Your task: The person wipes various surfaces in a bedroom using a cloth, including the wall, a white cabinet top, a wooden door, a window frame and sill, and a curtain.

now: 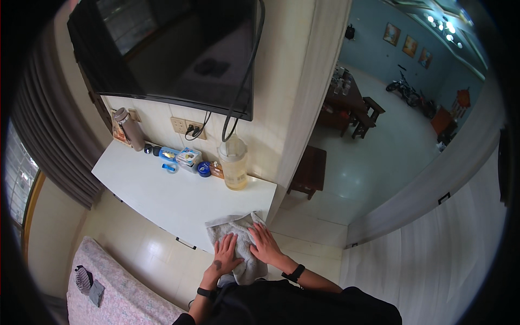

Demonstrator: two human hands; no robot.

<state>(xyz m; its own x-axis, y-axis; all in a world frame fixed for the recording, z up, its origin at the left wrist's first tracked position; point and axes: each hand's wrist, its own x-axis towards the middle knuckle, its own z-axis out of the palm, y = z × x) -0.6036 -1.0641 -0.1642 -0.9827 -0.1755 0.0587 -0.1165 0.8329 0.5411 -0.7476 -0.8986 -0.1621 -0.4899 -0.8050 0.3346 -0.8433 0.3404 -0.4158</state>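
Observation:
A grey cloth (pixel 241 221) is spread over the front right part of a white cabinet top (pixel 162 208), and its lower end hangs past the front edge. My left hand (pixel 226 253) lies on it with the fingers stretched out. To its right, my right hand (pixel 264 245) also rests flat on the cloth, fingers apart. Neither hand is closed around anything. Behind the cloth, near the wall, stands a clear plastic jug (pixel 234 168) with yellowish liquid and a pale lid.
Along the wall are a brown flask (pixel 130 130), a small box (pixel 189 157), a blue round container (pixel 204 169) and other small items. A television (pixel 168 54) with hanging cables is above. A bed (pixel 119 287) lies at lower left; a doorway opens on the right.

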